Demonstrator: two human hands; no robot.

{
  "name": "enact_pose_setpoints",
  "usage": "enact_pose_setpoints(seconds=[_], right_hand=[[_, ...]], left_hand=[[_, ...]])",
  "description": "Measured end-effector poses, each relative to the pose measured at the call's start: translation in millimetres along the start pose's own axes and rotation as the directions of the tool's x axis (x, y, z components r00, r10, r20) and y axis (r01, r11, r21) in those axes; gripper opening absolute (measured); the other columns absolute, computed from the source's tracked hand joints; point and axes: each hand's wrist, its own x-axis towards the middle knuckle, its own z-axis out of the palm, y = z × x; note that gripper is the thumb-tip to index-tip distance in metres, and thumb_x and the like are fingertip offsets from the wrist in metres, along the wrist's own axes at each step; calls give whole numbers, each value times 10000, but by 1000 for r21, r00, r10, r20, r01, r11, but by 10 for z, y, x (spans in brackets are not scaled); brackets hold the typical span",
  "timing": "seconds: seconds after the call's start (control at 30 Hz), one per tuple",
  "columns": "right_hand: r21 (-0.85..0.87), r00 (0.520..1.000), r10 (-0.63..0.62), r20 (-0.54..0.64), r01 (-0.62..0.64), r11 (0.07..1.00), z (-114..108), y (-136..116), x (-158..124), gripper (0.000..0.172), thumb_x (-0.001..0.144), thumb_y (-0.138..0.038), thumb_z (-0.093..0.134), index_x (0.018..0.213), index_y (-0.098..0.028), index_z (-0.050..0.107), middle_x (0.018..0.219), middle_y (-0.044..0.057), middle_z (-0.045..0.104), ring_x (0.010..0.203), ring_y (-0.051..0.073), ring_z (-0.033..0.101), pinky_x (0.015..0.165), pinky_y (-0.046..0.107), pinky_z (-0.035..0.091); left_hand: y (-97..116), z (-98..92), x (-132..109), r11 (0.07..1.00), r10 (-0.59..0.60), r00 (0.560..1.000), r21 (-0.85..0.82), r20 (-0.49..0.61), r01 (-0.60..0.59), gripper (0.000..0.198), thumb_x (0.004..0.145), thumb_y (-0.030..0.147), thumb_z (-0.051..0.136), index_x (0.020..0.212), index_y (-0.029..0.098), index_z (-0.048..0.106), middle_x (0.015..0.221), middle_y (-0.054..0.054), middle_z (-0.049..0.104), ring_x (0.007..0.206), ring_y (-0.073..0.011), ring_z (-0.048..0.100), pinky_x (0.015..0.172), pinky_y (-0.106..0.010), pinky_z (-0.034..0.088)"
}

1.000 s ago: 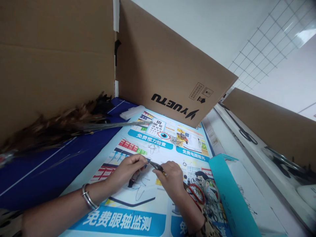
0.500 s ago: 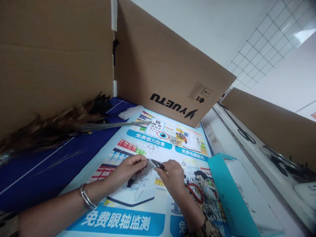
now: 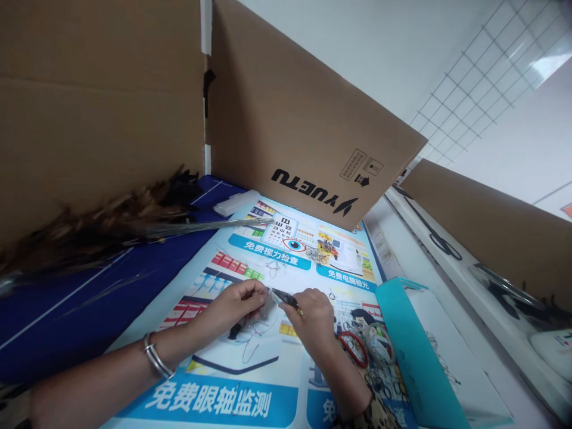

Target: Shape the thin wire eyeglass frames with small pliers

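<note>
Head view: pliers (image 3: 285,296) between the hands (image 3: 245,300) (image 3: 314,311).

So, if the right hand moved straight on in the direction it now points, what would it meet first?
Probably the fingers of the left hand, since the pliers held by the right hand point there; depth is hard to judge.

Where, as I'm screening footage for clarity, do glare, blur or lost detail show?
Head view: glare whitens a glossy patch, upper right; head view: brown feathers blur toward the left edge; head view: the fine piece the left hand pinches is too small to make out.
</note>
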Motion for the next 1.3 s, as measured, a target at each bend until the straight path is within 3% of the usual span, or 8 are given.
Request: enact_pose_setpoints(seconds=[0.23, 0.57, 1.3], right_hand=[[-69, 999, -40, 3, 40, 997, 0, 8, -11, 333, 857, -469, 544, 700, -180, 599, 648, 36, 548, 680, 175, 483, 670, 297, 335], [-178, 994, -103, 21, 105, 978, -75, -24, 15, 329, 881, -458, 507, 698, -189, 551, 673, 36, 523, 694, 182, 454, 673, 332, 306], [-173, 994, -106, 15, 107, 979, -44, -4, 11, 326, 870, -457, 528, 683, -190, 550, 666, 32, 518, 685, 178, 454, 667, 320, 312]], left_hand=[[-33, -17, 8, 999, -34, 999, 15, -2, 34, 280, 802, 441, 578, 763, 180, 487, 535, 39, 555, 426, -81, 412, 428, -202, 276], [-58, -21, 2, 1000, -26, 1000, 7, 4, 26, 301, 780, 461, 605, 769, 180, 495, 538, 35, 557, 460, -104, 476, 443, -207, 306], [-30, -11, 1, 1000, -13, 999, 26, -31, 14, 269, 795, 424, 595, 734, 177, 509, 524, 32, 556, 469, -113, 505, 441, -202, 327]])
